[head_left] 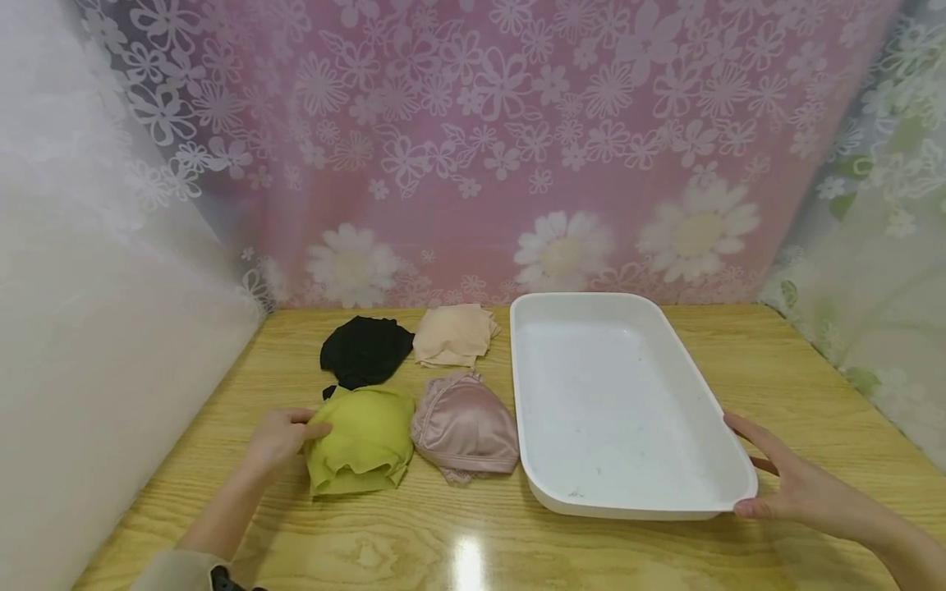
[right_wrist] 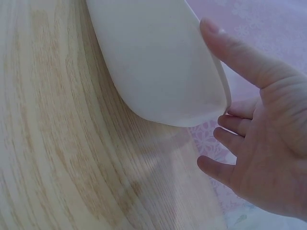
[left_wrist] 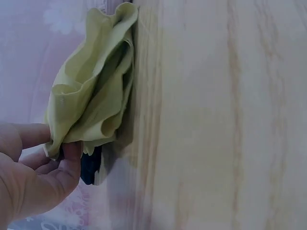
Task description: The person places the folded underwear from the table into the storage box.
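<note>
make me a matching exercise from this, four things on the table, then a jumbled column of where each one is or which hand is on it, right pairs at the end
Things
1. yellow-green garment
2. black garment
3. mauve garment
4. white tray

Place or state
A. front row, between another garment and the tray
B. touched at its rim by the right hand
C. pinched at one side by the left hand
D. back row, left of a beige garment

Right pairs: 1-C, 2-D, 3-A, 4-B
</note>
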Motion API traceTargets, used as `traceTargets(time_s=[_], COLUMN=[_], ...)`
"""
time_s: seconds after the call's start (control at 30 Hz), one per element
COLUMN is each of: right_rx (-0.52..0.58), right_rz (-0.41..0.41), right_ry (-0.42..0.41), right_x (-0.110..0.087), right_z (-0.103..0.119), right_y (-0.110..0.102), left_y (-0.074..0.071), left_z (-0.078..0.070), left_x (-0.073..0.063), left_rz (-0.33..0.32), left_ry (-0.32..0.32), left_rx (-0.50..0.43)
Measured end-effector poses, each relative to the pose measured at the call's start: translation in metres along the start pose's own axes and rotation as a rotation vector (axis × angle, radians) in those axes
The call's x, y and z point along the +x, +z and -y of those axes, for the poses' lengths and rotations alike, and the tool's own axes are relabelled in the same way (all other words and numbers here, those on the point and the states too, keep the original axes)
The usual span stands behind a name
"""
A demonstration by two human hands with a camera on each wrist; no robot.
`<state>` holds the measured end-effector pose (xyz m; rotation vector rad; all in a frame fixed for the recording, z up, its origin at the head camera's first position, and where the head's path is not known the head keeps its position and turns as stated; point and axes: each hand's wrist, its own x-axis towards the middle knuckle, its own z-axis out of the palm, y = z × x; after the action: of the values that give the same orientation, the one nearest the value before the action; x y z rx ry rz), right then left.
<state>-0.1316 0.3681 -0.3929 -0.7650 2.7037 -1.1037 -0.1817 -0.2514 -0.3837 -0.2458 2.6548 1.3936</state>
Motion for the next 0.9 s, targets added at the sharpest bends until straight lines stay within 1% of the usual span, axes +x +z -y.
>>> traceTargets(time_s=[0.17, 0.3, 0.4, 0.57, 0.67, 0.77, 0.9], right_rx=[0.003, 0.004, 0.011, -0.004, -0.030, -0.053, -0.064], right_rz=[-0.004, -0.008, -0.008, -0.022, -0.035, -0.047, -0.052], right_ry=[-0.005, -0.002, -0.001, -0.007, -0.013, -0.014, -0.001], right_x=[0.000, 0.000, 0.000, 0.000, 0.000, 0.000, -0.001], right_z=[0.000, 0.000, 0.000, 0.000, 0.001, 0.001, 0.001], right_y=[0.000, 0.001, 0.001, 0.001, 0.001, 0.001, 0.001], left_y=[-0.004, -0.009, -0.016, -0.027, -0.030, -0.028, -0.018], left_z=[-0.007, -0.019, -0.030, -0.052, -0.068, -0.085, -0.109], left_x=[-0.007, -0.014, -0.017, -0.020, -0.019, -0.015, -0.008], left_rz=[-0.013, -0.018, -0.020, -0.033, -0.039, -0.040, -0.026], left_ry=[0.024, 0.069, 0.097, 0.145, 0.175, 0.195, 0.216], left_rx=[-0.051, -0.126, -0.203, -0.295, -0.329, -0.362, -0.425])
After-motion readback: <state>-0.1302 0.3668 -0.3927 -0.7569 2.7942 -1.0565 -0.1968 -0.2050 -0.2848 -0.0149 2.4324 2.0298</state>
